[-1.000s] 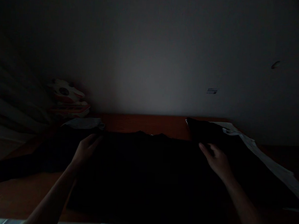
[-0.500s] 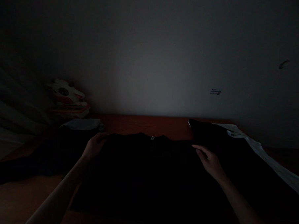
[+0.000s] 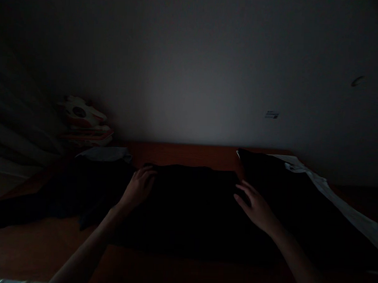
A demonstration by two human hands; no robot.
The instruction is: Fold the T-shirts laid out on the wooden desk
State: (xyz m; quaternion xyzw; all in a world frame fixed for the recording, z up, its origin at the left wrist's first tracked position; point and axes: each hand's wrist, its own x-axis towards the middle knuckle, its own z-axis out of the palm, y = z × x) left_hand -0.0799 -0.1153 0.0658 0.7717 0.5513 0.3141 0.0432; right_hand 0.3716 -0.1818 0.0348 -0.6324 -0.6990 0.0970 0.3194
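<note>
A black garment (image 3: 192, 200) lies spread on a reddish-brown wooden table (image 3: 182, 151) in very dim light. My left hand (image 3: 139, 188) rests on its upper left part, fingers stretched forward over the cloth. My right hand (image 3: 256, 207) lies flat on its upper right part, fingers spread. Neither hand grips anything that I can see. The garment looks narrower than the table, its far edge near the table's back.
More dark clothing (image 3: 48, 198) lies at the left, with a grey folded cloth (image 3: 105, 153) behind it. A dark pile (image 3: 269, 170) and a white garment (image 3: 337, 198) lie at the right. A pale stuffed toy (image 3: 81, 120) sits by the wall (image 3: 192, 75), back left.
Both hands have moved inward toward the middle. The garment's sides now lie folded in and its collar tag is out of sight.
</note>
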